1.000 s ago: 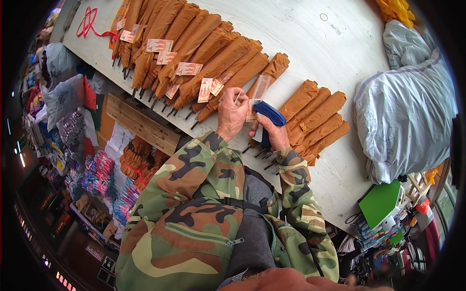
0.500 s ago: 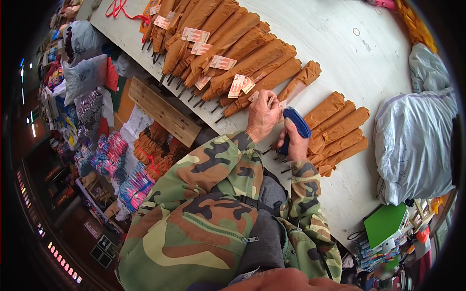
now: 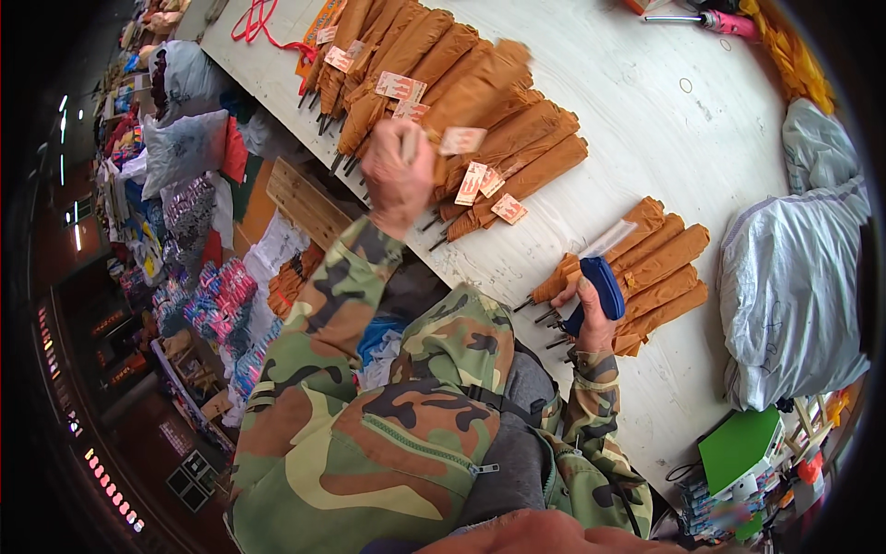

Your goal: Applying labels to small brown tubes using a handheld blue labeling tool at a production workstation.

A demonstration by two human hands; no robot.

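My left hand is closed and blurred by motion, over the black-tipped ends of a row of folded brown umbrellas. It grips the narrow end of one brown umbrella, also blurred, with a pale printed tag near it. My right hand is wrapped round a blue stapler-like hand tool, beside a smaller group of brown umbrellas. A clear strip lies along the leftmost of these. Several umbrellas in the long row carry tags, such as a tag at its near end.
All lie on a pale table. A large white sack stands at the right, above a green box. A pink-handled tool lies at the far edge. A wooden bench and bagged goods are left of the table.
My left hand has moved left from beside the blue tool, carrying a tagged umbrella onto the long row. My right hand has shifted slightly right and nearer, still holding the blue tool.
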